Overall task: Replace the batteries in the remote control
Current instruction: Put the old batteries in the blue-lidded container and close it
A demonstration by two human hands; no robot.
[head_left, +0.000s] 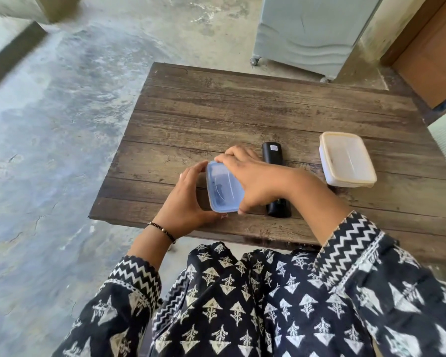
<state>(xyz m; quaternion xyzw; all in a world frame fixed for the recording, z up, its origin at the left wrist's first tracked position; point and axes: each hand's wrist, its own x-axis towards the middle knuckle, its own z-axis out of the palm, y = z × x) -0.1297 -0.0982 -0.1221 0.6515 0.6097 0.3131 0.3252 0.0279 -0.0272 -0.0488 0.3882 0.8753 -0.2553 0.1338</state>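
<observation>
The remote control [274, 176] lay face down near the middle of the tabletop [242, 112], long axis running near to far, its middle hidden under the right wrist. Its battery cover looked shut, so by my reading the swap had not begun.

At the left, the left hand [188, 199] cupped the near-left corner of the blue-lidded box [224, 188], fingers curled round its side. The right hand [252, 179] lay across the box from the right, fingers hooked over the far edge and the thumb at the near corner, so both hands held the box. The lid seemed seated, and dark shapes showed through it; whether they were batteries I could not tell.

The risk, as I judged it, was at the lid. If it came free with a jerk, the box could tip and spill what it held toward the near edge of the tabletop, which was close, and then to the concrete floor [62, 124]. The right forearm also hung over the remote control, and a sweep to the right could nudge it.

Further right, well apart from the hands, stood a white box [346, 158] with its lid on. Beyond the tabletop stood a grey wheeled cabinet [307, 34], and a brown door [433, 47] at far right. Nothing stood between the hands and the remote control.
</observation>
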